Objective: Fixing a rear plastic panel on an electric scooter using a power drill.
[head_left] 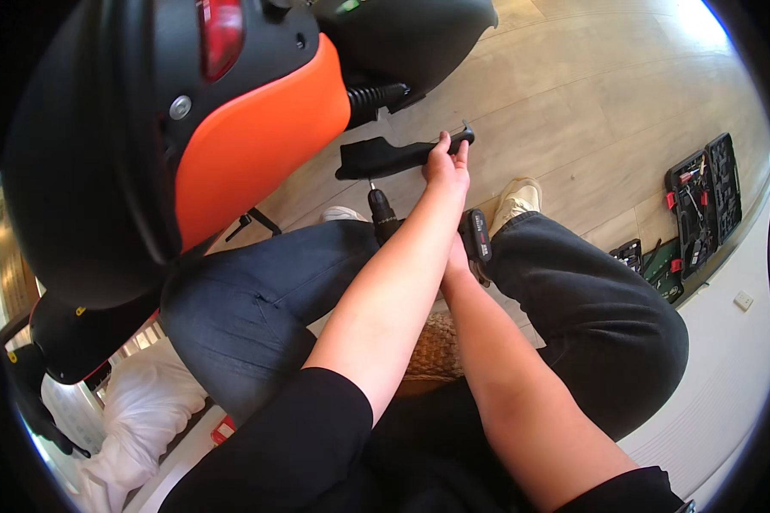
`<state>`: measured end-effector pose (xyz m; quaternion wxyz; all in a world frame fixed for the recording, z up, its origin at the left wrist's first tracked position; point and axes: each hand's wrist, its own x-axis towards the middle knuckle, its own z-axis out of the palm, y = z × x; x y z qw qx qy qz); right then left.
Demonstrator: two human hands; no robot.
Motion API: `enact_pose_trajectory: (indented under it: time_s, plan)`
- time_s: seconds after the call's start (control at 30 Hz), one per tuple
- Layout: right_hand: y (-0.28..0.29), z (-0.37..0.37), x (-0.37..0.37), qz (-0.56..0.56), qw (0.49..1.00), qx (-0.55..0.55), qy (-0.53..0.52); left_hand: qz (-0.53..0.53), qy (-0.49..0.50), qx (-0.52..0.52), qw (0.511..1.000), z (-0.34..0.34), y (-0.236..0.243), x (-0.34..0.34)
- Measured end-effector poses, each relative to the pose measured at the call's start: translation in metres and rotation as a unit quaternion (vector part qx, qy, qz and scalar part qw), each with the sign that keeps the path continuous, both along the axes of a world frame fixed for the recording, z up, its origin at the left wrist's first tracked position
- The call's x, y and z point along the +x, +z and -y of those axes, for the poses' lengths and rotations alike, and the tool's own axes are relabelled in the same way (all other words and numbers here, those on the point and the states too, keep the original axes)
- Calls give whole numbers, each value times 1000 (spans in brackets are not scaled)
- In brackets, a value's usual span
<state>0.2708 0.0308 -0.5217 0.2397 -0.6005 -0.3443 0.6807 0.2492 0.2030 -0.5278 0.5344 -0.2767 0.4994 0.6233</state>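
Note:
A long, curved black plastic part (pixel 383 159) is gripped near its far right end by my left hand (pixel 447 164), whose fingers wrap round it. Below it, my right hand (pixel 457 256) holds a cordless drill (pixel 383 209); my left forearm crosses in front and hides the drill's middle and most of those fingers. The drill's battery (pixel 479 236) shows to the right of my wrists. Its bit points up at the left end of the plastic part and appears to meet its lower edge. Beyond stands a black and orange scooter (pixel 261 137), tail toward me.
On the wooden floor (pixel 590 94) at the right lies an opened black tool case (pixel 701 201) with several tools, beside a smaller case (pixel 628 255). My knees flank the work. A white plastic bag (pixel 150 398) sits at lower left. A black coil spring (pixel 376 96) juts from the scooter.

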Motion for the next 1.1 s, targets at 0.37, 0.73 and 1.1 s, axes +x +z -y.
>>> enact_pose_trajectory:
  time_s: [0.37,0.73,1.1]
  plan:
    - [-26,-7,-12,59,994,34,82,3,38,93,995,-11,22,-3]
    - [25,-38,-33,242,892,169,341,30,-8,234,972,-36,4,-66]
    - [-19,-18,1,454,809,186,323,28,-60,244,968,-28,2,-75]
